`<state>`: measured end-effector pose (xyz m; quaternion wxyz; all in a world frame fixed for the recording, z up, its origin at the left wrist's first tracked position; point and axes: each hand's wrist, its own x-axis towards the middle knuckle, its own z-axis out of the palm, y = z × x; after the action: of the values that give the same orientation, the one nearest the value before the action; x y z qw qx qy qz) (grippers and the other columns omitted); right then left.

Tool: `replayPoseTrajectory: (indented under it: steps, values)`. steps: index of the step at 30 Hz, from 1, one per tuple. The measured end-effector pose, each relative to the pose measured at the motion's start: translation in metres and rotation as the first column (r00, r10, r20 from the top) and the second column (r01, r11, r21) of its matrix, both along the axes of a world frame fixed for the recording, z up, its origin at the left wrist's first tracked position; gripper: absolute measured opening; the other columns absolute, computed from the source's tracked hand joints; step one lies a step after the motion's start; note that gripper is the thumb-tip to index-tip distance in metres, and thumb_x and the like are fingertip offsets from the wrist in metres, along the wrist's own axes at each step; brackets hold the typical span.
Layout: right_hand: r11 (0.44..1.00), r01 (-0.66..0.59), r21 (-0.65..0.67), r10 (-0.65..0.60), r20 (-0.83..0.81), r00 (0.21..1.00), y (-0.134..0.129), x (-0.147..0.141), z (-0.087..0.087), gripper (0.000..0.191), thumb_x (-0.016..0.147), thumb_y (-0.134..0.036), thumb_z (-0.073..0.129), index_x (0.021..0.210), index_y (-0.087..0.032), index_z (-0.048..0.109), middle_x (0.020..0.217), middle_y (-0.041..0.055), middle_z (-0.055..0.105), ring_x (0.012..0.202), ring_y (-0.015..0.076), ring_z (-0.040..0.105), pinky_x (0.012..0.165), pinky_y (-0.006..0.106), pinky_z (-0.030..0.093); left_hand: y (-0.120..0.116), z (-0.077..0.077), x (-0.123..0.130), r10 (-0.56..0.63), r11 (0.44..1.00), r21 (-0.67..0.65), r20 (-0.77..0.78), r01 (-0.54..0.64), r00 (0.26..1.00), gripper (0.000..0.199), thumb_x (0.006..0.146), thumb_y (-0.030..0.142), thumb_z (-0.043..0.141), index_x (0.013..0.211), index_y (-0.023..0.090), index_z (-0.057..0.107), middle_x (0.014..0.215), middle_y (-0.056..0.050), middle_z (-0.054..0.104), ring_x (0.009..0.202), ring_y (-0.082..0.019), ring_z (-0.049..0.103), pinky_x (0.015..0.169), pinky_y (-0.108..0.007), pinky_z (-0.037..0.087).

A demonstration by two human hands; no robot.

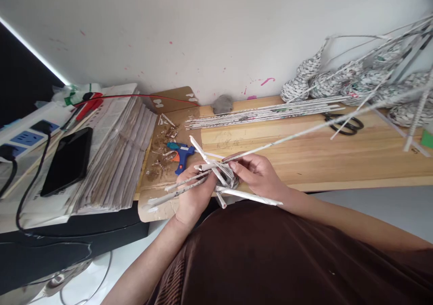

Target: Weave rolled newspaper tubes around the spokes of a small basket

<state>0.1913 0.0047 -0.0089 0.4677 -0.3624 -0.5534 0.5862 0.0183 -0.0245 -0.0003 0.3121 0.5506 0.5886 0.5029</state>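
A small woven piece of rolled newspaper tubes (221, 175) is held between my two hands at the table's front edge, with several tube ends sticking out around it. My left hand (196, 192) is closed around its left side, and part of the weave is hidden behind the fingers. My right hand (254, 173) pinches one long paper tube (287, 136) where it meets the weave. That tube slants up and far to the right. Just beyond my left hand a blue glue gun (183, 156) lies on a stained cardboard sheet (162, 174).
A bundle of paper tubes (257, 114) lies along the wall beside a grey lump (222, 103). Black scissors (345, 124) rest near several woven paper gourd shapes (306, 72). Leftward, a newspaper stack (125, 147) carries a phone (67, 160) and a power strip (29, 138).
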Motion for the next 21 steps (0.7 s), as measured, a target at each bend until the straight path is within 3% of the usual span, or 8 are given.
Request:
replayPoseTrajectory:
  steps: [7,11,14,18,21]
  values:
    - [0.993,0.042,0.107,-0.054,0.105,0.993,-0.003,0.003,0.002,0.024,0.091,-0.035,0.065,0.1,-0.016,0.077,0.087,0.0074,0.076,0.076,0.0186,0.071,0.068,0.029,0.057,0.001,0.001,-0.004,-0.034,0.999,-0.038,-0.029,0.033,0.999,0.011,0.078,0.027,0.076,0.08,0.016,0.079,0.074,-0.004,0.077,0.067,-0.018,0.07,0.062,-0.024,0.054]
    - [0.973,0.057,0.226,-0.091,0.145,0.985,-0.006,0.002,0.002,0.018,0.092,-0.024,0.062,0.099,-0.017,0.076,0.093,0.007,0.077,0.081,0.0176,0.072,0.07,0.027,0.057,0.002,-0.004,-0.006,-0.043,0.998,-0.037,-0.037,0.042,0.998,0.014,0.08,0.025,0.073,0.09,0.018,0.08,0.089,-0.005,0.08,0.08,-0.02,0.073,0.074,-0.028,0.056]
    - [0.972,0.062,0.229,-0.092,0.122,0.988,-0.007,0.0,0.002,0.015,0.091,-0.021,0.062,0.099,-0.016,0.074,0.094,0.007,0.076,0.081,0.0165,0.072,0.068,0.025,0.058,0.004,-0.005,-0.006,-0.068,0.997,-0.031,-0.058,0.066,0.996,0.015,0.081,0.023,0.071,0.092,0.019,0.081,0.093,-0.005,0.081,0.082,-0.02,0.073,0.075,-0.028,0.056]
    - [0.988,0.003,0.157,-0.016,0.083,0.996,-0.009,0.002,0.001,0.02,0.091,-0.024,0.064,0.108,-0.017,0.07,0.101,0.0082,0.075,0.085,0.0166,0.073,0.072,0.027,0.061,0.008,-0.006,-0.009,-0.057,0.996,-0.068,0.083,0.062,0.995,0.012,0.075,0.022,0.077,0.087,0.019,0.081,0.082,-0.003,0.079,0.073,-0.019,0.071,0.072,-0.027,0.056]
    - [0.982,-0.017,0.186,-0.006,0.121,0.993,-0.009,0.005,-0.001,0.021,0.09,-0.023,0.064,0.11,-0.017,0.069,0.099,0.008,0.074,0.084,0.0169,0.072,0.073,0.028,0.06,0.01,-0.01,-0.014,-0.04,0.993,-0.097,0.231,0.064,0.972,0.016,0.071,0.021,0.081,0.087,0.019,0.08,0.078,-0.002,0.077,0.074,-0.018,0.071,0.071,-0.026,0.055]
